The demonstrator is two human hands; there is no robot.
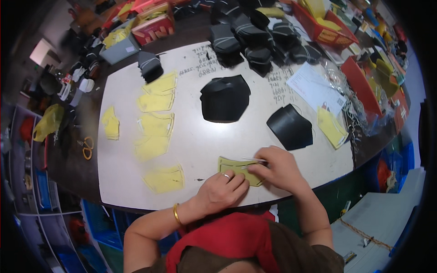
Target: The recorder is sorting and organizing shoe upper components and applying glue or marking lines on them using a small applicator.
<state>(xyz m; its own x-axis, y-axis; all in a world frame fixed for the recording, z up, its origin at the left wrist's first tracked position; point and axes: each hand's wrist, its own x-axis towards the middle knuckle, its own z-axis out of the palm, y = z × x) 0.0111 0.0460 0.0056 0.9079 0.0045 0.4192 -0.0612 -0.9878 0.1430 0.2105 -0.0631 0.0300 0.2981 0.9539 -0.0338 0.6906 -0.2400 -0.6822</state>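
A yellow-green pattern piece (234,162) with dark lines along its edges lies flat near the front of the white work board. My left hand (224,191) presses it down with bent fingers; a ring and a gold bangle show on that side. My right hand (278,169) is closed at the piece's right end, pinching a thin, pale pen-like tool (253,159) that lies across its upper edge. The tool's tip is too small to make out. Beyond my hands are two black sheet pieces, one at the middle (225,100) and one to the right (291,128).
Yellow cut pieces (154,125) lie in a column at left, with another yellow piece (331,127) by a white paper (316,88) at right. Stacks of black pieces (248,34) stand at the back. Red bins (362,84) and yellow-handled scissors (88,148) flank the board.
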